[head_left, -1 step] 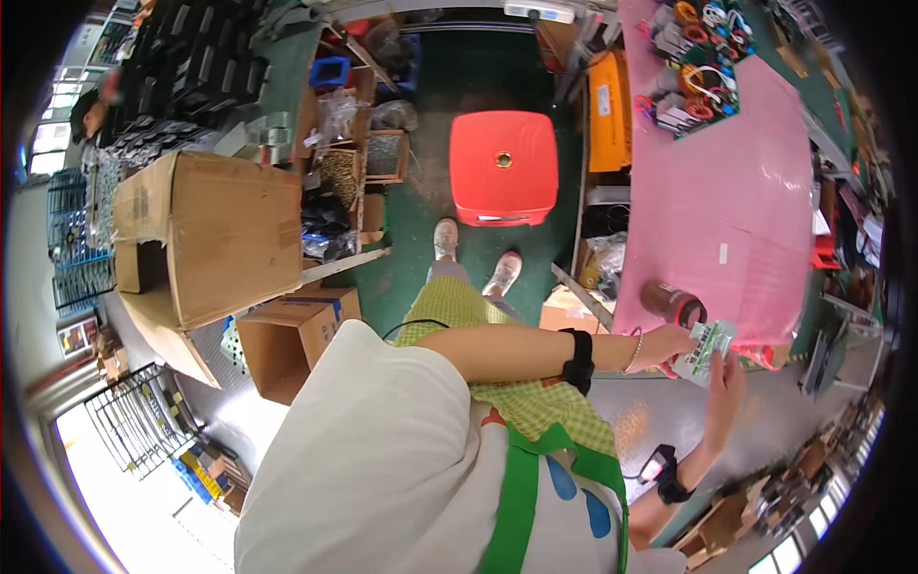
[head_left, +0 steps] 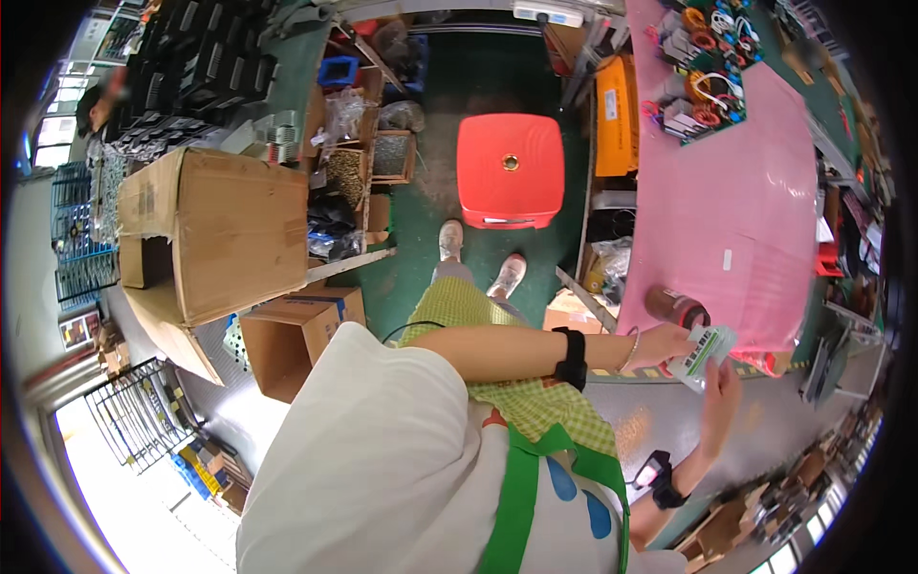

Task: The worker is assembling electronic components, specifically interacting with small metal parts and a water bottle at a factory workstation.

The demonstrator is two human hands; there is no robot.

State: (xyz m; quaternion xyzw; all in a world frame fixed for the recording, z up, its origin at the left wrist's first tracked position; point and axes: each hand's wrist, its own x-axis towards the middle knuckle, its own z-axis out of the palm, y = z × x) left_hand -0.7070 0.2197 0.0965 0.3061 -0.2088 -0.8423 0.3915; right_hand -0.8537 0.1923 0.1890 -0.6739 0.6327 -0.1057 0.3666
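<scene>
A small white and green packet (head_left: pixel 704 356) is held between my two hands at the front right, just off the near end of the pink-covered bench. My left hand (head_left: pixel 662 346) pinches its left side, the forearm reaching across from the left. From below, the fingertips of my right hand (head_left: pixel 722 394) close on the packet's lower right edge. Its printed face is turned up. Just behind my left hand, a brown jar (head_left: pixel 669 304) with a dark lid lies tilted on the bench. Whether the packet is torn open I cannot make out.
The pink bench cover (head_left: pixel 717 210) stretches away on the right, with circuit boards carrying orange coils (head_left: pixel 703 81) at its far end. A red stool (head_left: pixel 510 172) stands ahead on the green floor. Cardboard boxes (head_left: pixel 239 230) and black stacked parts (head_left: pixel 191 77) crowd the left.
The packet has tilted slightly so its printed face shows more plainly. Both hands keep their hold on it. The whole view has shifted a little.
</scene>
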